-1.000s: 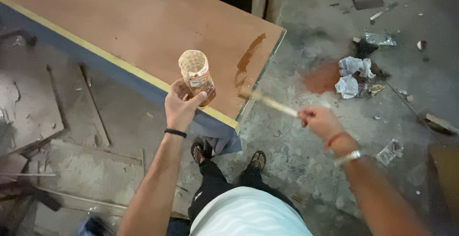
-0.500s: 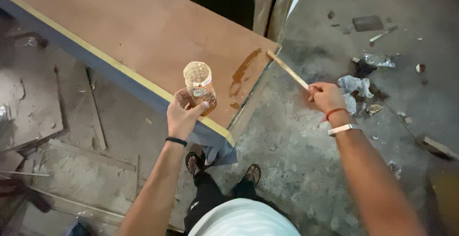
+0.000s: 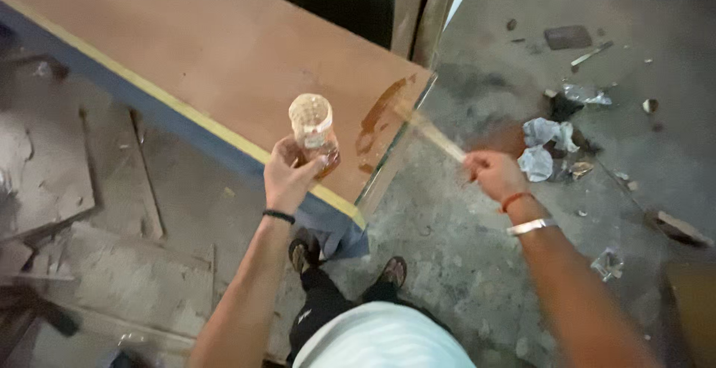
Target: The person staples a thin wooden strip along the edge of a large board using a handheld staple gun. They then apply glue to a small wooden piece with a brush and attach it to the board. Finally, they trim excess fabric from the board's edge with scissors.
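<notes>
Left hand (image 3: 287, 178) fingers wrapped around clear bottle (image 3: 313, 131); right hand (image 3: 494, 174) pinches thin stick (image 3: 432, 133) (blurred) on wet board (image 3: 224, 77) corner. Best kept flat, strokes light.

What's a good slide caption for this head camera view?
Left hand holds a clear jar over a wooden board; right hand holds a thin stick.

both arms are bare, no sleeves. the left hand (image 3: 287, 178) has a thin black band just behind it at the wrist. behind the right hand (image 3: 496, 176) sit a red thread and then a silver bangle. below, a white shirt, dark trousers, dark open sandals on the feet.
</notes>
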A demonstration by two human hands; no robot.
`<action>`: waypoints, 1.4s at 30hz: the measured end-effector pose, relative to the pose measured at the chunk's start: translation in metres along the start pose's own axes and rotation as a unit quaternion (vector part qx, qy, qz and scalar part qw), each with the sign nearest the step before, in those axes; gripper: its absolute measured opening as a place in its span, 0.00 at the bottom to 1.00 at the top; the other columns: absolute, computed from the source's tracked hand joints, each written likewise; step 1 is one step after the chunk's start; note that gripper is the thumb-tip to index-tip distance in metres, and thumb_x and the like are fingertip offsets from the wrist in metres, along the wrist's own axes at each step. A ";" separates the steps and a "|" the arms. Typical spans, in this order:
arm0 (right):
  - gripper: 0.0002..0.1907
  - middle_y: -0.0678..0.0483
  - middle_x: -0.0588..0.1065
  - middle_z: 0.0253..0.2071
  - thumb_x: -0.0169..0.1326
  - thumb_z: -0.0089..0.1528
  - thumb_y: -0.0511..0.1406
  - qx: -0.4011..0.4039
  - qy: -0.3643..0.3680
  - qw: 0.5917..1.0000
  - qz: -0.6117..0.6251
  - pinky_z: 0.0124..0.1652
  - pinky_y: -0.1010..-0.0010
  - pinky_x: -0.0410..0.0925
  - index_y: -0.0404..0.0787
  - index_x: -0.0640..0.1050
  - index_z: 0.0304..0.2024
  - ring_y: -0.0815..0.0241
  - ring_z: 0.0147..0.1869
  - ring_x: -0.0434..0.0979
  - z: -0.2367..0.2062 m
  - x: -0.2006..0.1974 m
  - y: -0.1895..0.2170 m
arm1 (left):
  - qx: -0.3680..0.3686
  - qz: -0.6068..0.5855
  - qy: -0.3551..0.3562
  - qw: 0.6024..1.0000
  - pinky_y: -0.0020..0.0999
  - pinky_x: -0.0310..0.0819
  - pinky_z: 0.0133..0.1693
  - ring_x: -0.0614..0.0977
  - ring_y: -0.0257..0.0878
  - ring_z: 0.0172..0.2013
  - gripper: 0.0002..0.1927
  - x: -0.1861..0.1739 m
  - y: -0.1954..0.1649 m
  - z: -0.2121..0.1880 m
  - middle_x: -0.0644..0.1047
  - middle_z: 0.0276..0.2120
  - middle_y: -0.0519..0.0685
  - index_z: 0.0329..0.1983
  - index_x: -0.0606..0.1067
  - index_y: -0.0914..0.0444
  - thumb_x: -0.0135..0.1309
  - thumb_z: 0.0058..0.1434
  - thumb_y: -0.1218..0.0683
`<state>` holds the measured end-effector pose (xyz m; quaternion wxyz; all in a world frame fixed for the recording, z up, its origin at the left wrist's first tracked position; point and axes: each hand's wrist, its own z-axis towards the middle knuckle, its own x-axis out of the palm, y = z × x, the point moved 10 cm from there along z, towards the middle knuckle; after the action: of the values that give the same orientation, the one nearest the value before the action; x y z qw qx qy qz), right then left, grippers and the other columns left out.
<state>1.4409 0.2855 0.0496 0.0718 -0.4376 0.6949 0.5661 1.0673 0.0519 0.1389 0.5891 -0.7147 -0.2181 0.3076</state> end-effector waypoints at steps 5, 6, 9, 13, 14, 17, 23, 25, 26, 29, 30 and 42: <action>0.13 0.55 0.80 0.26 0.55 0.66 0.38 -0.084 0.006 0.996 -0.019 0.31 0.74 0.69 0.40 0.84 0.48 0.69 0.28 0.77 -0.032 0.040 0.003 | 0.010 -0.023 -0.003 1.000 0.34 0.76 0.58 0.80 0.40 0.55 0.31 -0.017 0.014 0.016 0.78 0.53 0.54 0.58 0.68 0.70 0.67 0.53 0.61; 0.13 0.55 0.80 0.26 0.56 0.66 0.38 -0.033 0.069 0.997 0.013 0.29 0.73 0.66 0.40 0.85 0.47 0.68 0.27 0.73 -0.037 0.060 -0.006 | 0.017 -0.022 -0.008 1.000 0.33 0.76 0.58 0.80 0.40 0.55 0.31 -0.021 0.016 0.021 0.78 0.53 0.54 0.58 0.68 0.70 0.68 0.53 0.61; 0.13 0.54 0.79 0.27 0.56 0.65 0.38 0.053 0.120 0.989 0.069 0.26 0.71 0.62 0.41 0.85 0.48 0.66 0.25 0.68 -0.059 0.086 -0.020 | 0.052 0.019 -0.009 0.998 0.34 0.74 0.58 0.79 0.40 0.56 0.31 -0.030 0.018 0.031 0.77 0.53 0.54 0.58 0.68 0.69 0.69 0.54 0.60; 0.12 0.54 0.79 0.29 0.55 0.66 0.37 0.015 -0.012 0.996 0.088 0.27 0.74 0.65 0.39 0.83 0.49 0.68 0.26 0.70 -0.070 0.067 -0.006 | 0.056 -0.052 -0.008 0.997 0.34 0.78 0.57 0.82 0.40 0.53 0.31 -0.042 0.023 0.047 0.79 0.52 0.55 0.57 0.69 0.69 0.69 0.52 0.60; 0.12 0.54 0.79 0.29 0.55 0.66 0.37 0.018 -0.006 0.994 0.112 0.27 0.75 0.66 0.39 0.83 0.48 0.67 0.25 0.70 -0.072 0.072 -0.003 | 0.047 -0.009 -0.019 0.999 0.33 0.78 0.56 0.81 0.39 0.53 0.31 -0.049 0.025 0.051 0.79 0.52 0.54 0.57 0.69 0.68 0.70 0.53 0.59; 0.13 0.56 0.80 0.30 0.53 0.65 0.35 -0.007 -0.066 0.987 0.144 0.27 0.77 0.69 0.38 0.81 0.50 0.70 0.26 0.74 -0.083 0.079 0.015 | 0.071 -0.029 -0.032 0.997 0.33 0.78 0.56 0.82 0.39 0.52 0.30 -0.068 0.020 0.071 0.79 0.51 0.54 0.56 0.70 0.68 0.70 0.53 0.60; 0.13 0.56 0.80 0.35 0.51 0.66 0.34 0.051 -0.083 0.971 0.218 0.28 0.75 0.65 0.37 0.80 0.50 0.68 0.30 0.73 -0.109 0.111 0.050 | 0.086 0.005 -0.075 0.993 0.33 0.78 0.54 0.82 0.39 0.50 0.30 -0.110 0.015 0.118 0.79 0.49 0.52 0.56 0.70 0.68 0.71 0.53 0.59; 0.12 0.56 0.79 0.37 0.52 0.65 0.33 0.015 -0.069 0.964 0.255 0.30 0.76 0.66 0.36 0.80 0.50 0.68 0.33 0.74 -0.111 0.126 0.080 | 0.108 -0.027 -0.078 0.991 0.34 0.79 0.54 0.82 0.38 0.50 0.30 -0.123 0.010 0.140 0.78 0.49 0.52 0.56 0.69 0.68 0.70 0.53 0.59; 0.12 0.56 0.78 0.38 0.53 0.65 0.33 -0.002 -0.062 0.960 0.273 0.31 0.76 0.67 0.36 0.80 0.50 0.67 0.35 0.74 -0.109 0.134 0.096 | 0.114 -0.037 -0.079 0.990 0.34 0.80 0.53 0.82 0.38 0.49 0.30 -0.129 0.009 0.152 0.78 0.49 0.51 0.56 0.69 0.67 0.70 0.53 0.60; 0.13 0.57 0.79 0.38 0.55 0.63 0.33 0.030 -0.091 0.962 0.255 0.34 0.76 0.68 0.38 0.81 0.49 0.67 0.37 0.76 -0.102 0.161 0.128 | 0.111 0.036 -0.109 0.987 0.36 0.79 0.51 0.81 0.39 0.46 0.28 -0.158 0.010 0.188 0.79 0.46 0.51 0.55 0.71 0.66 0.72 0.55 0.58; 0.13 0.57 0.79 0.38 0.55 0.63 0.33 0.028 -0.090 0.960 0.264 0.35 0.76 0.68 0.38 0.81 0.49 0.68 0.38 0.76 -0.096 0.172 0.142 | 0.105 0.077 -0.124 0.984 0.36 0.79 0.50 0.81 0.40 0.44 0.28 -0.167 0.011 0.201 0.79 0.45 0.52 0.54 0.72 0.66 0.73 0.55 0.57; 0.17 0.57 0.81 0.42 0.57 0.63 0.33 -0.038 -0.137 0.956 0.256 0.46 0.75 0.71 0.37 0.81 0.54 0.67 0.45 0.79 -0.013 0.273 0.264 | 0.035 0.054 -0.029 0.998 0.36 0.77 0.55 0.81 0.42 0.52 0.39 -0.184 0.051 0.278 0.78 0.54 0.53 0.62 0.66 0.65 0.71 0.50 0.55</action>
<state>1.0984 0.1247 0.0826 0.0021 -0.1660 0.7451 0.6460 0.7392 0.1138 0.0903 0.5897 -0.6951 -0.1855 0.3669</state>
